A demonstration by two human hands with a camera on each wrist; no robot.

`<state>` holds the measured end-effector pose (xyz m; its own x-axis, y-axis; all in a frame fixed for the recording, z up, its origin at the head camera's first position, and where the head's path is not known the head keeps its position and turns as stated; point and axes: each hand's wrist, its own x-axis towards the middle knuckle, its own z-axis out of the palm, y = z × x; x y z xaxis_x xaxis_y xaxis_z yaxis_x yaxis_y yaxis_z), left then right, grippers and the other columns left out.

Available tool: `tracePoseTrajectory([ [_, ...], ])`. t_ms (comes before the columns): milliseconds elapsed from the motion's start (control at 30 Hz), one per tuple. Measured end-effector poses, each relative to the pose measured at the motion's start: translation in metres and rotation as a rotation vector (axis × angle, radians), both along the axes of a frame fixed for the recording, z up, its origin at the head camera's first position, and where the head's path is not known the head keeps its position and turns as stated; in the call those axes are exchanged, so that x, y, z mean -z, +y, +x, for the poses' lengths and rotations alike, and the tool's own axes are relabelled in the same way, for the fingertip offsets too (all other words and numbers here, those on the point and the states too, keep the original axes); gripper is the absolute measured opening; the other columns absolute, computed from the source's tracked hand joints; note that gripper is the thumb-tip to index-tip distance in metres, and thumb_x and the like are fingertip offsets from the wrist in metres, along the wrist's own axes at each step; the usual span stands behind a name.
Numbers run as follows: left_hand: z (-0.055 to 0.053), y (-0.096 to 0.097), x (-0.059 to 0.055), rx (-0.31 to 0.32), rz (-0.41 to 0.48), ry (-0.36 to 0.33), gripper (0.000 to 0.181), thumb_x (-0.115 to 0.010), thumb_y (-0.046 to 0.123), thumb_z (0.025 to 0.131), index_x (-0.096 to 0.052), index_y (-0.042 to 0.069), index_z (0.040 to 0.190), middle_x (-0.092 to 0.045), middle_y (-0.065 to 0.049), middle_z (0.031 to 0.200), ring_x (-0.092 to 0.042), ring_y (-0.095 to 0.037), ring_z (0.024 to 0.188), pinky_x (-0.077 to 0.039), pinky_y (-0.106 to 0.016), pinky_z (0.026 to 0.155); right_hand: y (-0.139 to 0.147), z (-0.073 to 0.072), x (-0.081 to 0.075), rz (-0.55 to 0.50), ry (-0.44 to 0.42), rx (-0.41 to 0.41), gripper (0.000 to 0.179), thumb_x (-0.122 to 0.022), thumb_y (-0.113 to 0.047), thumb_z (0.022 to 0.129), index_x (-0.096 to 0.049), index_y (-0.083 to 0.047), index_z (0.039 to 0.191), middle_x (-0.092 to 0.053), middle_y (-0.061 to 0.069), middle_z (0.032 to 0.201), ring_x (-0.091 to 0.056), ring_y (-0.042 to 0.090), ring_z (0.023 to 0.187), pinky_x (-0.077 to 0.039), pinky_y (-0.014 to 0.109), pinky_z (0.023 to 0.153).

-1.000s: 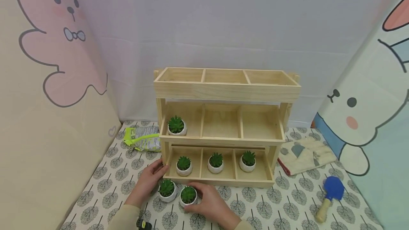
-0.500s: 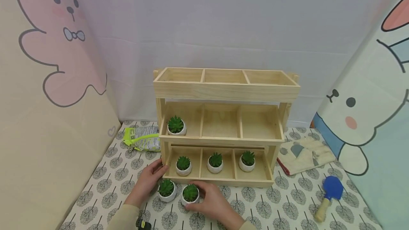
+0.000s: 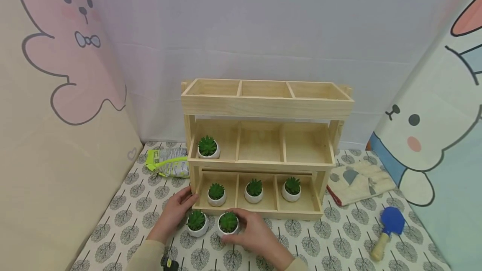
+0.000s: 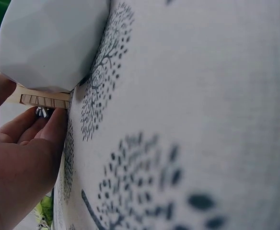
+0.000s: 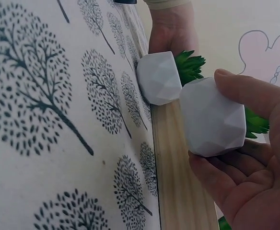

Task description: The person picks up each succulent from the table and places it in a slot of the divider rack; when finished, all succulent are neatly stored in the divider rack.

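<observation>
My right hand (image 3: 255, 232) holds a small potted succulent (image 3: 228, 223) by its white faceted pot, thumb on one side and fingers on the other. In the right wrist view this pot (image 5: 214, 117) is raised off the cloth, in front of the shelf's front board (image 5: 180, 167). A second potted succulent (image 3: 197, 225) stands on the cloth between the hands. My left hand (image 3: 174, 211) grips the lower left end of the three-tier wooden shelf (image 3: 267, 107); in the left wrist view its thumb and fingers lie either side of the wood (image 4: 44, 99).
Three potted succulents, one (image 3: 254, 191) in the middle, occupy the bottom tier. Another (image 3: 208, 147) sits in the middle tier's left compartment. A green-and-grey bag (image 3: 169, 163) lies left of the shelf; gloves (image 3: 359, 183) and a blue trowel (image 3: 391, 221) lie right.
My right hand has moved slightly right and toward the shelf, lifting the potted succulent with it. My left hand stays at the shelf's lower left end.
</observation>
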<state>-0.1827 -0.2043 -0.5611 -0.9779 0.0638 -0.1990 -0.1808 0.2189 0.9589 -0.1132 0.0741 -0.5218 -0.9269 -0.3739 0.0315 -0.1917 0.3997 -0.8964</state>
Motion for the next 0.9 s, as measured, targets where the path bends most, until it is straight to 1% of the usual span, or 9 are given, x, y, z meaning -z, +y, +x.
tracePoseTrajectory([
  [200,-0.002,0.0,0.002,0.005,-0.007,0.001,0.067,-0.065,0.03,0.106,-0.038,-0.001,0.159,-0.04,-0.028,0.159,-0.042,-0.044,0.145,-0.044,-0.053,0.114,0.003,0.0,-0.003,-0.037,0.001,0.003,0.059,-0.096,-0.03,0.077,-0.072,-0.013,0.128,-0.073,-0.008,0.114,-0.071,0.011,0.103,-0.059,0.027,0.091],
  [400,-0.002,0.0,0.004,-0.005,0.007,-0.008,0.066,-0.066,0.029,0.106,-0.04,0.001,0.159,-0.041,-0.026,0.16,-0.043,-0.042,0.145,-0.043,-0.05,0.115,0.006,-0.001,-0.009,-0.069,0.004,0.01,0.061,-0.096,-0.026,0.077,-0.07,-0.008,0.13,-0.074,-0.001,0.119,-0.071,0.019,0.111,-0.058,0.027,0.096],
  [500,-0.003,0.0,0.003,-0.011,0.018,-0.013,0.064,-0.065,0.028,0.106,-0.04,0.001,0.159,-0.041,-0.025,0.16,-0.043,-0.04,0.145,-0.043,-0.049,0.115,0.008,-0.001,-0.014,-0.052,0.01,0.018,0.063,-0.095,-0.025,0.077,-0.069,-0.006,0.132,-0.073,0.003,0.121,-0.071,0.023,0.113,-0.057,0.026,0.097],
  [600,-0.003,0.0,0.002,-0.011,0.027,-0.02,0.063,-0.065,0.026,0.107,-0.041,0.002,0.159,-0.041,-0.024,0.16,-0.044,-0.039,0.145,-0.043,-0.048,0.115,0.011,-0.003,-0.02,-0.037,0.015,0.019,0.064,-0.095,-0.024,0.079,-0.068,-0.005,0.133,-0.073,0.004,0.122,-0.071,0.025,0.114,-0.058,0.028,0.097],
  [800,-0.002,0.0,0.0,-0.01,0.036,-0.021,0.064,-0.066,0.028,0.106,-0.041,0.003,0.159,-0.042,-0.024,0.16,-0.044,-0.039,0.145,-0.044,-0.047,0.115,0.017,-0.008,-0.027,0.026,0.051,0.046,0.068,-0.095,-0.032,0.077,-0.069,-0.008,0.135,-0.075,-0.003,0.116,-0.072,0.017,0.107,-0.058,0.031,0.097],
  [900,-0.002,0.0,0.0,-0.006,0.032,-0.02,0.065,-0.066,0.029,0.106,-0.041,0.003,0.159,-0.042,-0.024,0.16,-0.044,-0.039,0.145,-0.044,-0.047,0.114,0.02,-0.01,-0.03,0.024,0.053,0.052,0.067,-0.095,-0.033,0.078,-0.069,-0.009,0.135,-0.075,-0.005,0.115,-0.071,0.015,0.106,-0.057,0.032,0.097],
])
